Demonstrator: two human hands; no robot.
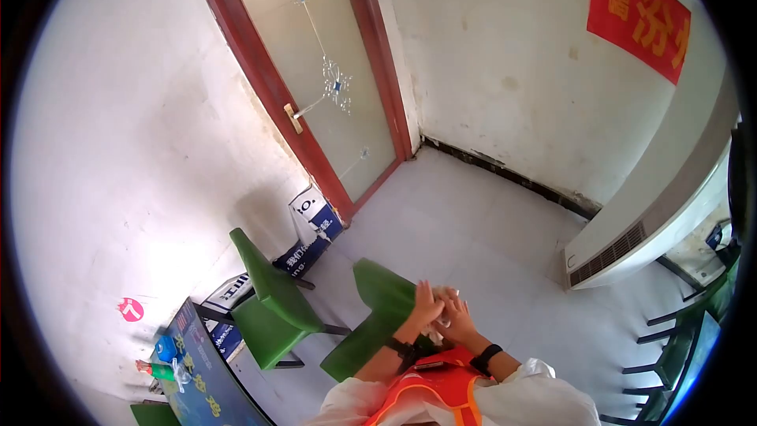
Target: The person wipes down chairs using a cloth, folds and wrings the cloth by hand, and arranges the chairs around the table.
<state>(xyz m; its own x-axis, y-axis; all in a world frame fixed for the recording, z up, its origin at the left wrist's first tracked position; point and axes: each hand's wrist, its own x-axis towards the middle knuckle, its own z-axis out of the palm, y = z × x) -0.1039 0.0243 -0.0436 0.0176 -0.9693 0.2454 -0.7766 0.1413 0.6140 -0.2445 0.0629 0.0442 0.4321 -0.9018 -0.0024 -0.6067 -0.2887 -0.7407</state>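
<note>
My left hand [426,305] and my right hand [454,317] are together in front of my chest, over the red vest [430,386]. Something whitish shows between the palms, too small to make out. Fingers of both hands point away from me and partly overlap. Each wrist has a black band on it. Just beyond and to the left of the hands is a green chair [378,323], with its back near my left hand.
Another green chair [276,308] stands at the left by a dark table [205,371] with a blue object and a green item. A red-framed door [347,71] is ahead. At the right are a white air conditioner [646,221] and more green chairs [670,355].
</note>
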